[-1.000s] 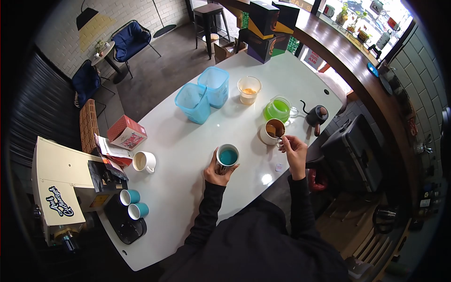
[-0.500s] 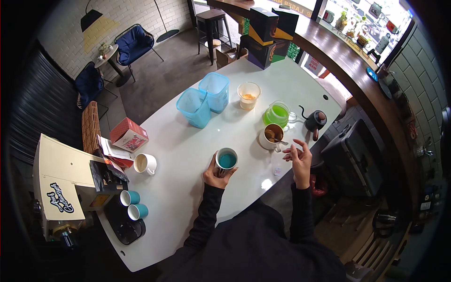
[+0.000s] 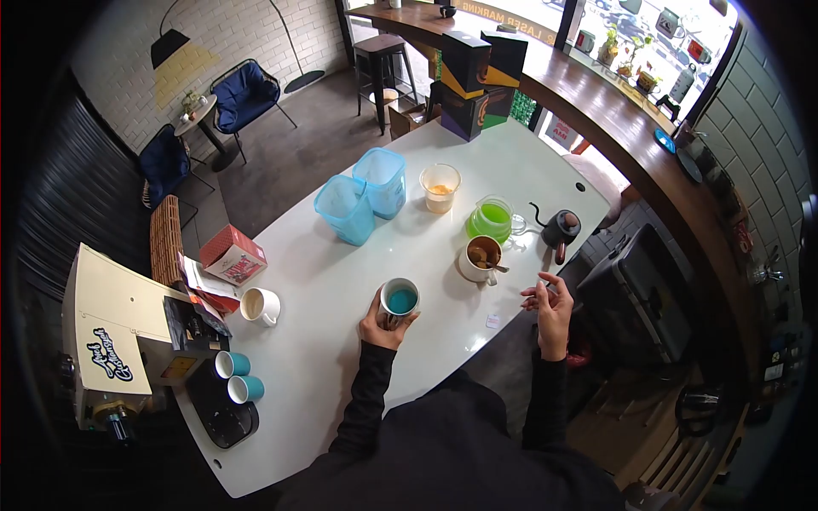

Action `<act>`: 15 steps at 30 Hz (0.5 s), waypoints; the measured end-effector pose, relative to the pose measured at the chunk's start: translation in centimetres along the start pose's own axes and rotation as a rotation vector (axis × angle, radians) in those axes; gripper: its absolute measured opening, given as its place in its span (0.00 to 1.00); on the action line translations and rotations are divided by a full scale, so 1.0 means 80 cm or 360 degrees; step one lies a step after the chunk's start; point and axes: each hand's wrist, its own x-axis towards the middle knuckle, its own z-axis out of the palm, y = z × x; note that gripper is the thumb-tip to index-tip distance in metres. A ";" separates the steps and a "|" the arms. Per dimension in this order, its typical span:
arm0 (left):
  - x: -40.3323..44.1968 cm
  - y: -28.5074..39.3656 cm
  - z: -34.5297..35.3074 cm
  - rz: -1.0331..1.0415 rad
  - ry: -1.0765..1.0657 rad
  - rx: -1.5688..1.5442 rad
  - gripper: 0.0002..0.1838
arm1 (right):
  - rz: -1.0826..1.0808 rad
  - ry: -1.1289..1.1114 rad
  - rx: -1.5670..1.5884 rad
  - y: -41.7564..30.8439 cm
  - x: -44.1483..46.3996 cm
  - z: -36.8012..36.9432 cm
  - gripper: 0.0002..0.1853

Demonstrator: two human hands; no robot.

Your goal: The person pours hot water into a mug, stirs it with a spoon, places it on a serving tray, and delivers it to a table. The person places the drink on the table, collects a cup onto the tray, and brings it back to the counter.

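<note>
Our right hand [image 3: 552, 317] has left the spoon [image 3: 498, 268] in the centre-right mug [image 3: 470, 270], fingers apart; our left hand [image 3: 383, 331] clamps 1 cup [image 3: 400, 300].

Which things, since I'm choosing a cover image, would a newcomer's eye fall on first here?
Probably the vivid green liquid in a clear pot on the white table, just beyond a mug with a spoon in it. Next come two pale blue containers side by side to its left, then the cup, teal inside, held in the left hand near the table's closer edge.
</note>
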 end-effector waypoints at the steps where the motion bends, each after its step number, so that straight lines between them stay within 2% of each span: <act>1: -0.001 -0.003 0.001 0.0152 0.0065 0.0055 0.44 | -0.0005 -0.0001 0.0002 0.001 0.000 -0.002 0.12; 2: -0.003 -0.007 0.001 0.0302 0.0135 0.0117 0.45 | -0.0004 -0.0010 0.0009 0.003 0.000 -0.004 0.12; 3: -0.004 0.009 -0.004 0.0099 0.0073 0.0176 0.46 | -0.0004 -0.0020 0.0018 0.005 0.001 -0.005 0.11; 5: -0.007 0.017 -0.007 -0.0102 0.0019 0.0236 0.46 | 0.0009 -0.0032 0.0017 0.006 0.000 -0.004 0.11; 11: -0.007 0.005 -0.003 -0.0152 0.0029 0.0077 0.46 | 0.0036 -0.0069 0.0003 0.009 -0.003 0.004 0.10; 13: -0.002 0.007 -0.002 0.0083 0.0079 0.0154 0.46 | 0.0002 -0.0097 -0.0001 0.014 -0.006 0.003 0.10; 15: -0.003 0.020 -0.005 -0.0007 0.0054 0.0155 0.46 | 0.0009 -0.0083 -0.0005 0.016 -0.010 0.000 0.10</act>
